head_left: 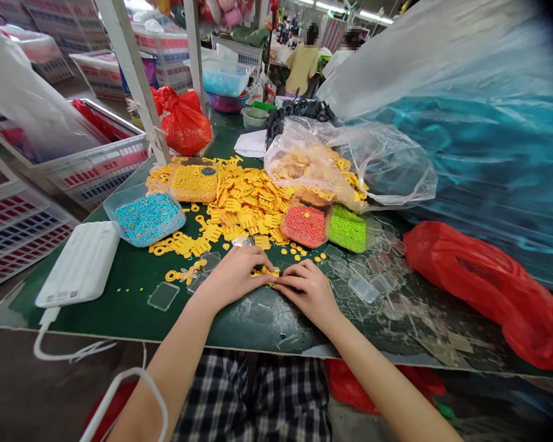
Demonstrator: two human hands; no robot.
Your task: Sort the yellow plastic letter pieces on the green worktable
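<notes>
Near the table's front edge, my left hand (244, 270) is closed on a small yellow plastic piece (265, 274) with a ring at one end. The fingertips of my right hand (306, 288) pinch the other end of the same piece. A heap of yellow plastic pieces (249, 199) lies just beyond my hands. Small yellow discs (299, 250) are scattered before my right hand. Clear plastic squares (163, 296) lie left of my left hand, with many more clear plastic pieces (364, 285) to the right of my right hand.
Tubs of blue beads (147, 216), yellow beads (194, 183), red beads (304, 224) and green beads (348, 228) ring the heap. A white power bank (80, 264) with a cable sits at left. Red bags (187, 126) and a large blue-filled plastic bag (479, 178) flank the table.
</notes>
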